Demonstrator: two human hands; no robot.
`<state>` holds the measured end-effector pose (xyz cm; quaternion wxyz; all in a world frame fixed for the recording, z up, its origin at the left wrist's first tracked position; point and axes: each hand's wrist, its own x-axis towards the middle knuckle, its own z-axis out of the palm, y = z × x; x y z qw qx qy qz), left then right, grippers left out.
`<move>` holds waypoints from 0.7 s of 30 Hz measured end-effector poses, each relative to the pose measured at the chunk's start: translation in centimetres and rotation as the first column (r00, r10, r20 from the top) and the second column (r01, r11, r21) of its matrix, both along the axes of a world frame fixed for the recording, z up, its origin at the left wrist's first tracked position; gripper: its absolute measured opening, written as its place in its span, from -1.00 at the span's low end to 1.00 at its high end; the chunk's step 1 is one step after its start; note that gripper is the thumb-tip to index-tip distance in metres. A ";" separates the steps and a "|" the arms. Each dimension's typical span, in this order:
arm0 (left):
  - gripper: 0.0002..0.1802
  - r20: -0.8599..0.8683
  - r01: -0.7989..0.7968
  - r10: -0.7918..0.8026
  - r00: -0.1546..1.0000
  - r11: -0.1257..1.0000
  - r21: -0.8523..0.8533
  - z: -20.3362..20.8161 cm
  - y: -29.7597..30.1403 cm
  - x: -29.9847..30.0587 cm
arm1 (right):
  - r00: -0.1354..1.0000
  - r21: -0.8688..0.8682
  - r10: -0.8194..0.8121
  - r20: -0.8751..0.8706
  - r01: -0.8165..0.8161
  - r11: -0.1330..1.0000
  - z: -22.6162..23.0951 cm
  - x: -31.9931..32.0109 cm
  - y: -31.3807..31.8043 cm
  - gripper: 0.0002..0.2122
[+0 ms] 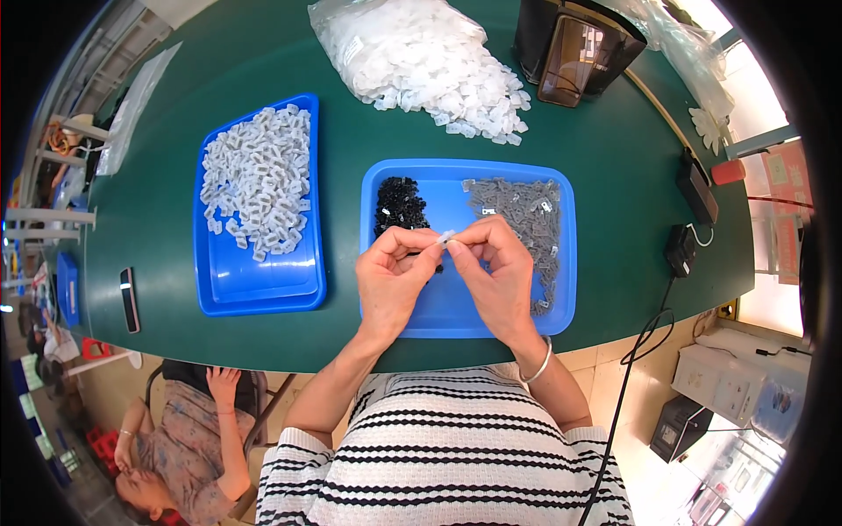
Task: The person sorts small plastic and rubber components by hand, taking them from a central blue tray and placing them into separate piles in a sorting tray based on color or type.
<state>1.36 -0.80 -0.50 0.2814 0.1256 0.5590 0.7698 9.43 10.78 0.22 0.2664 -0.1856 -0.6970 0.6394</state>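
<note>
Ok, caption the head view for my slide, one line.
Left hand and right hand together pinch a small whitish piece above a light-blue tray holding black parts and grey parts.

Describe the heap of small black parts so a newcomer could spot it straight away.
On the green table, find the lighter blue tray beneath the person's left hand and right hand. The heap of small black parts lies toward that tray's far left corner. Its black colour sets it apart from the grey parts along the tray's right side.
</note>
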 end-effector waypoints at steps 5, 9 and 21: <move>-0.92 -0.089 0.018 -0.019 0.996 1.000 -0.014 0.2 -0.4 -0.1 | 0.997 0.113 0.023 0.073 -0.031 0.993 0.4 -0.1 0.5 -0.93; -0.91 -0.240 0.013 -0.025 0.970 0.999 -0.049 0.8 -0.6 0.0 | 0.999 0.068 0.031 0.019 -0.032 0.997 0.5 -0.3 0.1 -0.90; -0.86 -0.103 0.156 -0.175 0.979 0.973 -0.169 1.2 -0.6 -0.7 | 0.995 -0.144 0.091 -0.041 -0.096 0.985 0.1 0.9 -0.2 -0.70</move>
